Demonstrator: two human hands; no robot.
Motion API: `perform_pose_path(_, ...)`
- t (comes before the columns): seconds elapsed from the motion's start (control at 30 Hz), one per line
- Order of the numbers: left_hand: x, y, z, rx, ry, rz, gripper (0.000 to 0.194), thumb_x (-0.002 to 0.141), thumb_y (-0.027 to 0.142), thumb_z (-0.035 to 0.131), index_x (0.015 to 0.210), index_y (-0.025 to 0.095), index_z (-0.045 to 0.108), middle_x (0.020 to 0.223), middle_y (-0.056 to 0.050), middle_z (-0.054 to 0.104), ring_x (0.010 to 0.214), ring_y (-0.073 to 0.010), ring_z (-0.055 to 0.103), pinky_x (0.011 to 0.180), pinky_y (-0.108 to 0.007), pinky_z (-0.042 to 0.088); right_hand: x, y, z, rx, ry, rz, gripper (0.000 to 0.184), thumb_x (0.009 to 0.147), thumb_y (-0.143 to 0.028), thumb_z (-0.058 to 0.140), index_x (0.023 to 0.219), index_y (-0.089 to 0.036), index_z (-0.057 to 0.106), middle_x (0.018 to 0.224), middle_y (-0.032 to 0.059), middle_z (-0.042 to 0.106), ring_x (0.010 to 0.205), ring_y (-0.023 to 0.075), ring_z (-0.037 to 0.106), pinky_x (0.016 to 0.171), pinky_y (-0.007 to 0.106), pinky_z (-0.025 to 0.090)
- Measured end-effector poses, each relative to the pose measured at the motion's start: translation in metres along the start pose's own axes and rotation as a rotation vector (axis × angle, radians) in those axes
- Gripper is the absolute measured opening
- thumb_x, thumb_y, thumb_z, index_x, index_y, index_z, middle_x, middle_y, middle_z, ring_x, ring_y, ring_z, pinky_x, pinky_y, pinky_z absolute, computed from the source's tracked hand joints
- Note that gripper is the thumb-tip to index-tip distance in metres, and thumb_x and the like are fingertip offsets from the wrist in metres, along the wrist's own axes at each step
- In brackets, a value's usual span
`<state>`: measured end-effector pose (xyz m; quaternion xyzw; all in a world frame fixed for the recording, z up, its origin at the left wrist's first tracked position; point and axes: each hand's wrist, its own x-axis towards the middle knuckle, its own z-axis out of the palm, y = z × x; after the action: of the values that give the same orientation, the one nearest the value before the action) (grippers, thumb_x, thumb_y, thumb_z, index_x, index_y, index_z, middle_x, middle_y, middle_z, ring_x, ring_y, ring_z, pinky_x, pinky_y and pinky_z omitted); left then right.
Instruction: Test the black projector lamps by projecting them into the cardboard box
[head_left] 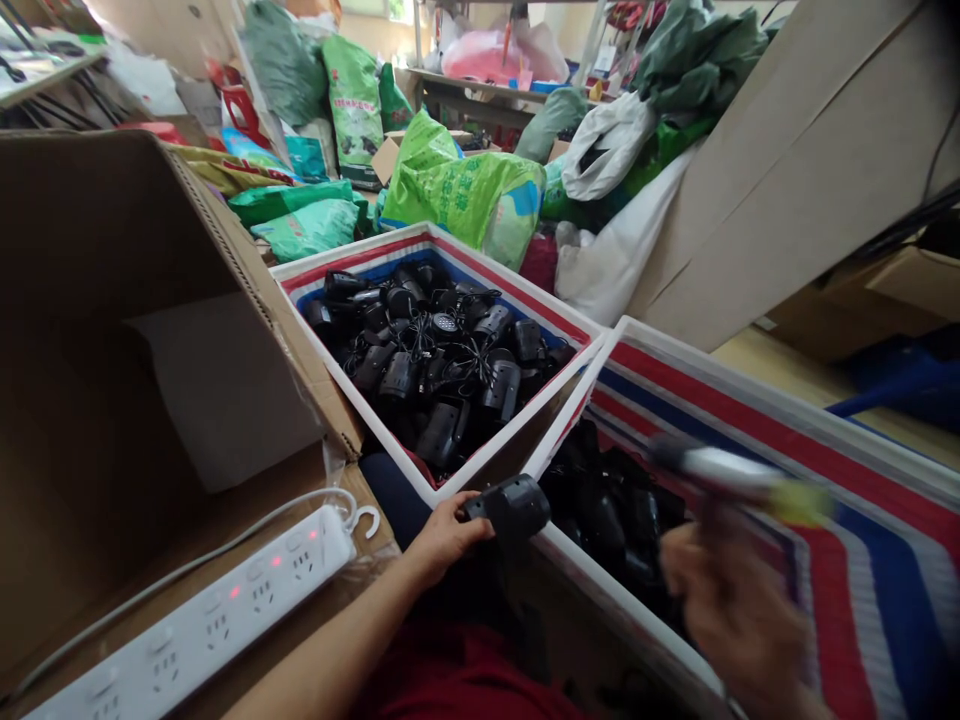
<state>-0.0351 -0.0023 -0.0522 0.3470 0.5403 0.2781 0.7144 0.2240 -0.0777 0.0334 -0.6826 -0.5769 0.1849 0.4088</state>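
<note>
Inside two striped bins (510,285), black corded devices (435,350) lie heaped.

We can't make out the tool (739,475) in the right hand (731,610) for blur, and the power strip (195,625) runs off the near left edge.

A white power strip (199,620) lies on a cardboard flap (97,560).
</note>
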Motion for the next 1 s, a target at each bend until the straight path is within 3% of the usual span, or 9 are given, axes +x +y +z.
perform_pose_path(0.13,-0.002,0.001,0.001,0.005,0.024,0.024,0.046,0.054,0.017,0.075,0.098,0.013,0.065,0.07,0.001,0.06,0.068,-0.0168,0.054,0.064,-0.027,0.04,-0.004,0.029,0.018,-0.057,-0.376,0.114,0.044,0.082,-0.035,0.054,0.125,-0.022,0.057,0.106,0.0067,0.071,0.096,0.0264,0.067,0.085,0.039,0.052)
perform_pose_path(0.23,-0.002,0.001,0.002,-0.044,0.01,0.008,0.042,0.055,0.021,0.076,0.095,0.014,0.065,0.068,0.001,0.061,0.067,-0.0172,0.053,0.061,-0.027,0.038,0.005,0.033,0.016,-0.12,-0.307,0.139,0.051,0.085,-0.04,0.048,0.131,-0.018,0.05,0.122,0.0089,0.063,0.115,0.0282,0.056,0.098,0.042,0.043)
perform_pose_path(0.33,-0.002,0.003,-0.001,-0.153,-0.03,-0.038,0.039,0.06,0.026,0.073,0.096,0.016,0.063,0.072,0.0,0.063,0.068,-0.0182,0.055,0.058,-0.027,0.039,0.013,0.026,0.011,-0.105,-0.255,0.211,0.057,0.087,-0.044,0.044,0.136,-0.017,0.042,0.092,0.0074,0.071,0.082,0.0223,0.067,0.075,0.034,0.054)
perform_pose_path(0.4,-0.003,0.005,-0.005,-0.26,-0.092,-0.078,0.036,0.063,0.03,0.07,0.096,0.017,0.062,0.076,-0.002,0.065,0.071,-0.02,0.057,0.059,-0.029,0.042,0.014,0.023,0.014,-0.02,-0.241,0.31,0.06,0.087,-0.047,0.043,0.139,-0.018,0.037,0.06,-0.0023,0.058,0.05,0.0146,0.056,0.048,0.026,0.048)
perform_pose_path(0.47,-0.007,0.007,-0.012,-0.383,-0.175,-0.129,0.036,0.067,0.041,0.066,0.092,0.015,0.063,0.077,-0.005,0.067,0.073,-0.022,0.059,0.063,-0.034,0.046,0.011,0.02,0.021,0.088,-0.244,0.378,0.06,0.087,-0.05,0.043,0.137,-0.018,0.037,0.052,-0.0081,0.042,0.04,0.0107,0.042,0.038,0.023,0.037)
perform_pose_path(0.6,-0.017,0.005,-0.025,-0.581,-0.286,-0.213,0.063,0.068,0.068,0.051,0.09,0.01,0.065,0.078,-0.012,0.07,0.067,-0.0223,0.063,0.058,-0.032,0.048,0.006,0.012,0.038,0.15,-0.304,0.365,0.051,0.085,-0.053,0.044,0.12,-0.017,0.049,0.053,-0.0089,0.037,0.042,0.0096,0.039,0.04,0.023,0.036)
perform_pose_path(0.7,-0.023,0.001,-0.032,-0.671,-0.31,-0.234,0.078,0.066,0.076,0.043,0.094,0.007,0.065,0.074,-0.015,0.07,0.058,-0.0201,0.063,0.048,-0.025,0.045,0.006,0.001,0.046,0.144,-0.333,0.329,0.042,0.086,-0.053,0.044,0.107,-0.017,0.052,0.053,-0.0087,0.039,0.043,0.0099,0.041,0.044,0.024,0.038)
perform_pose_path(0.87,-0.027,0.002,-0.04,-0.763,-0.313,-0.235,0.081,0.063,0.078,0.047,0.096,0.006,0.064,0.074,-0.016,0.071,0.058,-0.0194,0.065,0.046,-0.022,0.045,0.016,-0.016,0.052,0.153,-0.358,0.262,0.032,0.088,-0.05,0.043,0.087,-0.019,0.052,0.059,-0.0051,0.048,0.052,0.0109,0.048,0.052,0.025,0.043)
perform_pose_path(1.0,-0.032,0.014,-0.035,-0.768,-0.269,-0.177,0.071,0.064,0.069,0.056,0.093,0.006,0.064,0.076,-0.016,0.071,0.06,-0.0214,0.066,0.051,-0.027,0.05,0.022,-0.039,0.059,0.126,-0.31,0.26,0.03,0.083,-0.048,0.051,0.091,-0.019,0.053,0.06,-0.0052,0.048,0.048,0.0097,0.043,0.047,0.024,0.041)
